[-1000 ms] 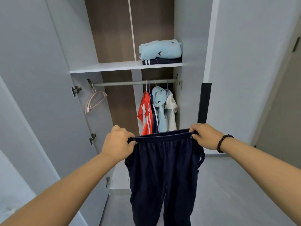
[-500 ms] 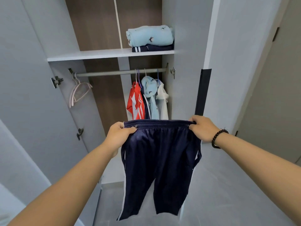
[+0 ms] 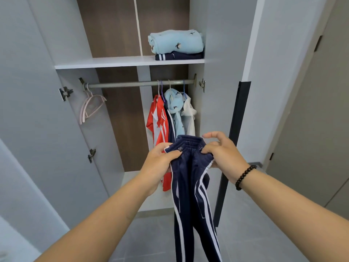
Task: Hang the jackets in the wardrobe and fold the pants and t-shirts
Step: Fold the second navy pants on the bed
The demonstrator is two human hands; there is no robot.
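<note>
While both hands gather waistband, navy track pants (image 3: 190,186) hang lengthwise-halved before wardrobe: left hand (image 3: 160,163) pinches, right hand (image 3: 221,154) half-curled grips. Next: fold legs up; stack at shelf (image 3: 113,62) right end.

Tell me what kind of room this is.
Most likely a bedroom or dressing area at home, in front of an open built-in wardrobe. Jackets hang on its rail, folded clothes sit on the shelf, and both hands hold navy track pants.
</note>
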